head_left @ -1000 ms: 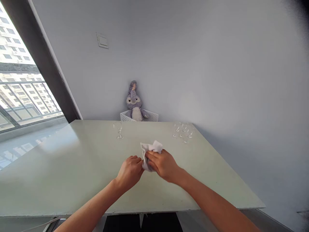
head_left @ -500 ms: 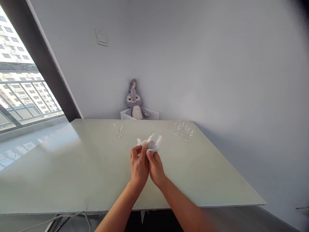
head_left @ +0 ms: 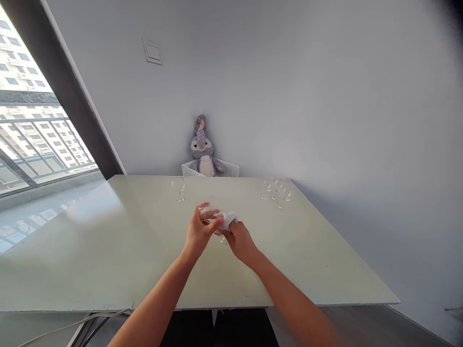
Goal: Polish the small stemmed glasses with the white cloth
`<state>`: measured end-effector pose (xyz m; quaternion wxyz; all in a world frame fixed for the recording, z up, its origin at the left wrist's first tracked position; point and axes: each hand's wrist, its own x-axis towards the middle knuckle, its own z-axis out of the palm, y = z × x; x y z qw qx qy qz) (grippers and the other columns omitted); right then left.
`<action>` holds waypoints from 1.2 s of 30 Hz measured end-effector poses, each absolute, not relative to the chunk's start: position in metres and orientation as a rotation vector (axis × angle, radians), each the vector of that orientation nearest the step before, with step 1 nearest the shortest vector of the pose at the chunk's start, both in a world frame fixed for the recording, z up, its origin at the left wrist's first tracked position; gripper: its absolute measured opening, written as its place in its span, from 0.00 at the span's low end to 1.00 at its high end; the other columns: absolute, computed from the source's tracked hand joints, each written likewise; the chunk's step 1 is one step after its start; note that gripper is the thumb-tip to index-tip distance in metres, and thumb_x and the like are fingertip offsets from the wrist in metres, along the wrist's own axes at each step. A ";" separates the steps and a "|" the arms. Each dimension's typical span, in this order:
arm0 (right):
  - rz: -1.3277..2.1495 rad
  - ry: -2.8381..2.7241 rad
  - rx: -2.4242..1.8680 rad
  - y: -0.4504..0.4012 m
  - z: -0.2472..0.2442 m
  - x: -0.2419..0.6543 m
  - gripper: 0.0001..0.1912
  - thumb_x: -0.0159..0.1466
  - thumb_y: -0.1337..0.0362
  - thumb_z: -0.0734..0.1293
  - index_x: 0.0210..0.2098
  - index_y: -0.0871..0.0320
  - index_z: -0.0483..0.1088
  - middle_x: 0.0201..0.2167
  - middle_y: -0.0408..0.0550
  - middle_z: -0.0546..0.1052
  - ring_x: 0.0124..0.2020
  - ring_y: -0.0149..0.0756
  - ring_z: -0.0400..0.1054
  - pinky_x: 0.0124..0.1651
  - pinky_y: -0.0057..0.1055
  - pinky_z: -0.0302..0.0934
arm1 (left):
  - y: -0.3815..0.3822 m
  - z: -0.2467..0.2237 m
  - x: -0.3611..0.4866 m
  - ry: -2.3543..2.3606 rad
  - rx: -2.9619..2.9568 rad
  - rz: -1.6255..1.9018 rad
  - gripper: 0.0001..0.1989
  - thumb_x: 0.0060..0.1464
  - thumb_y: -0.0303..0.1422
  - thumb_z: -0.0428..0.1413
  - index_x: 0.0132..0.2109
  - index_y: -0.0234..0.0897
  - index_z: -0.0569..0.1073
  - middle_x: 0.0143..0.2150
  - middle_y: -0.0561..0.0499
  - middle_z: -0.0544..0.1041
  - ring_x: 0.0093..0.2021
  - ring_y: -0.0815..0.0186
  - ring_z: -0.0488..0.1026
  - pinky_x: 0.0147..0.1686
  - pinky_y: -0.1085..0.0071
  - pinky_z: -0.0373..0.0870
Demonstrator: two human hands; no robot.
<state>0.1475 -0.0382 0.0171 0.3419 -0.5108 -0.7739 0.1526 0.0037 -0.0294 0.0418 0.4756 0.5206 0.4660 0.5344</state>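
In your head view, your hands are close together over the middle of the surface [head_left: 108, 250]. Your left hand [head_left: 197, 231] curls around a clear glass [head_left: 224, 240], its fingers partly spread, while your right hand [head_left: 243, 241] grips a white cloth [head_left: 228, 219] against that glass. You cannot tell whether the cloth reaches inside the bowl; your fingers hide most of it.

Beyond your left hand, a single stemmed glass [head_left: 181, 191] stands upright near the far edge. To your right, well apart from your hands, three stemmed glasses [head_left: 278, 189] stand upright in a tight group by the far corner.

Past the far edge you have a white perforated basket [head_left: 230, 169] with a grey-purple plush toy [head_left: 206, 165] sitting in it, against the wall [head_left: 325, 96]. A switch [head_left: 153, 52] is on the wall to your left, beside the dark window frame [head_left: 72, 82]. At your lower left, a pale cord [head_left: 68, 327] runs below the near edge.
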 end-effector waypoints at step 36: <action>0.913 -1.301 -1.048 -0.060 -0.012 0.145 0.10 0.52 0.66 0.64 0.35 0.56 0.70 0.36 0.44 0.71 0.37 0.35 0.64 0.39 0.29 0.59 | -0.058 0.042 0.013 0.837 1.361 1.161 0.31 0.42 0.32 0.61 0.53 0.45 0.57 0.52 0.45 0.68 0.46 0.61 0.71 0.46 0.62 0.65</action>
